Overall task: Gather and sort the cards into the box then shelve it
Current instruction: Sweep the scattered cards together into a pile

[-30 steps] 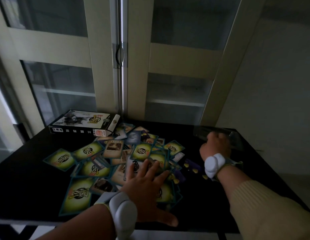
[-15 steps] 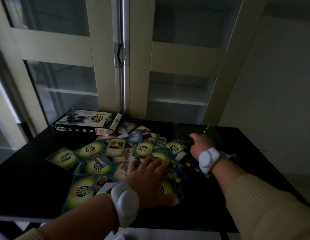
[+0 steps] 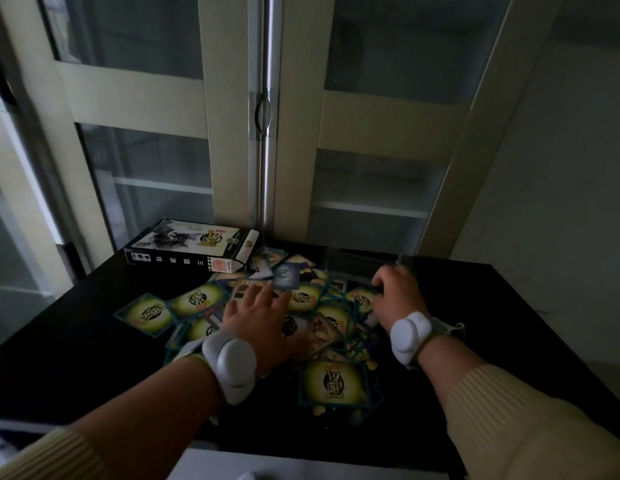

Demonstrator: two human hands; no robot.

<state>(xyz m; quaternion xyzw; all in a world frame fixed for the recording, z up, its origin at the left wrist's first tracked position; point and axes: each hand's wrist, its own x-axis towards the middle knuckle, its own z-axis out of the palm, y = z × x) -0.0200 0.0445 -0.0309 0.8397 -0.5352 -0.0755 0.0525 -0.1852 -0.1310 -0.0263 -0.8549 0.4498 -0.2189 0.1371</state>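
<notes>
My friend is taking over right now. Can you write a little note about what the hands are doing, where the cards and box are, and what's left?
Left hand: flat, fingers spread, pressing on the cards in the middle of the pile.
Right hand: curled at the pile's right edge; what it holds is too blurred to tell.
Box: lying flat at the back left of the black table, beside the pile.
Done: nothing boxed that can be seen; cards lie scattered, overlapping.
Left: gather and sort the cards, box them, shelve the box in the cabinet, whose doors are closed.
</notes>
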